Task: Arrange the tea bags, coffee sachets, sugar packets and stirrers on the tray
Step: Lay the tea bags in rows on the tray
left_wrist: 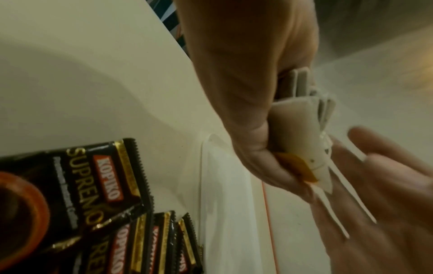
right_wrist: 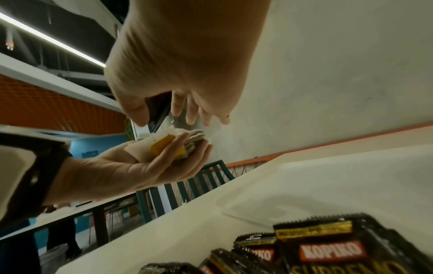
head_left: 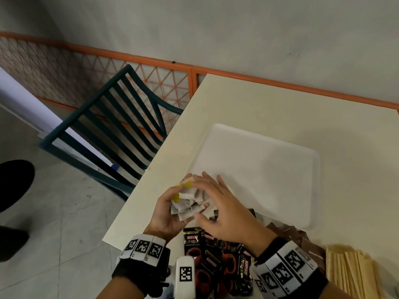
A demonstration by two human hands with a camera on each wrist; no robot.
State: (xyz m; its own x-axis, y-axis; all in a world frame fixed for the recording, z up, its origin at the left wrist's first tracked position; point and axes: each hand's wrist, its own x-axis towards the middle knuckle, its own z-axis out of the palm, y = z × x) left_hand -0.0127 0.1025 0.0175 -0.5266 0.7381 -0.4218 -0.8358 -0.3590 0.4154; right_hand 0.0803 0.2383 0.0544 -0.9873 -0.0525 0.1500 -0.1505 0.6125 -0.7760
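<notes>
My left hand cups a bundle of several grey tea bags with yellow tags, its fingers curled under them, above the tray's near left corner. My right hand hovers over the bundle with its fingers spread and straight. In the right wrist view the right hand hangs just above the tea bags without pinching them. The white tray lies bare on the cream table. Black coffee sachets lie heaped at the near edge. To their right lie brown sugar packets and wooden stirrers.
A dark green slatted chair stands against the table's left edge, which runs diagonally close to my left wrist. A grey wall and an orange mesh rail lie behind. A dark shoe shows on the floor at the left.
</notes>
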